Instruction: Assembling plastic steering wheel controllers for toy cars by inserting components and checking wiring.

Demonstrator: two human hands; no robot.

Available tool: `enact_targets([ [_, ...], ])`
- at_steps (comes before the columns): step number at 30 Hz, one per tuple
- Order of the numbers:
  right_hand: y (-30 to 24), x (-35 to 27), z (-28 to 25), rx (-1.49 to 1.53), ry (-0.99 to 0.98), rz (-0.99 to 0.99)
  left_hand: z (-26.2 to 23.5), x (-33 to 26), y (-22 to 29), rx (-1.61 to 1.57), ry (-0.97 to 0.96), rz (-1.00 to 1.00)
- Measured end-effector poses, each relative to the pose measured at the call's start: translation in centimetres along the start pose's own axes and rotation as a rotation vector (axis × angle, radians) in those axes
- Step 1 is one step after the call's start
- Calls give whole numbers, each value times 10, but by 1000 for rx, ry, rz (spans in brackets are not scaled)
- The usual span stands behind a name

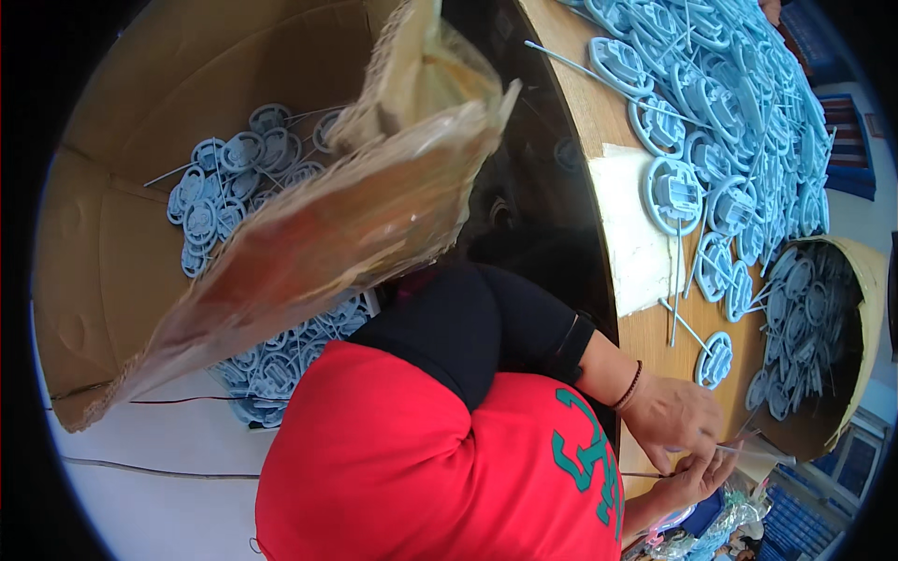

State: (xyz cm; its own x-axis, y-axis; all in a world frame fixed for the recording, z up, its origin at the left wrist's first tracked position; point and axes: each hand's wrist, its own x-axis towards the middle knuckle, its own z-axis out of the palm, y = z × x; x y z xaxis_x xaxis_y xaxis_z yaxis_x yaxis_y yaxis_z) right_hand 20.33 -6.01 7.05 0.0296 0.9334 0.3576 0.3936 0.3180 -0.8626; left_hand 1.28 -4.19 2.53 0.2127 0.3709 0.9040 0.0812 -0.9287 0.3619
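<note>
My left hand point(672, 413), with a dark bead bracelet at the wrist, and my right hand point(690, 481) meet at the near edge of the wooden table point(599, 112). Together they pinch a thin white stick point(760, 455) that points to the right. A single light blue round plastic piece point(715, 359) lies on the table just above my left hand. More white sticks point(677, 309) lie beside it. My red shirt with black sleeves fills the lower middle of the view. Whether a blue piece sits between my fingers is hidden.
A heap of blue round pieces on sticks point(730, 122) covers the table's far right. A cardboard tub point(870, 309) at right holds more. A large cardboard box point(103, 262) at left holds stacked blue pieces point(224, 178); its taped flap point(355, 206) hangs over it. White paper point(631, 224) lies on the table.
</note>
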Motion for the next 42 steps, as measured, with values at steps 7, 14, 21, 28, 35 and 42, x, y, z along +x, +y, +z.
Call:
enact_targets([
  [7,-37,-10,-1,77,158,-164,36,-15,8,36,19,-167],
  [14,-47,-19,-17,89,186,-209,20,-13,23,-411,-93,-328],
  [21,-41,-21,-13,89,147,-122,17,-14,17,-532,-88,-644],
  [28,-15,-21,-32,-284,-101,-142,-20,-11,-18,-974,237,-933],
  [35,-21,-18,-14,-505,-342,-263,-26,-5,-22,-905,110,-1027],
  [42,-8,-5,-21,-618,-408,-276,1,-6,-33,-859,20,-1127],
])
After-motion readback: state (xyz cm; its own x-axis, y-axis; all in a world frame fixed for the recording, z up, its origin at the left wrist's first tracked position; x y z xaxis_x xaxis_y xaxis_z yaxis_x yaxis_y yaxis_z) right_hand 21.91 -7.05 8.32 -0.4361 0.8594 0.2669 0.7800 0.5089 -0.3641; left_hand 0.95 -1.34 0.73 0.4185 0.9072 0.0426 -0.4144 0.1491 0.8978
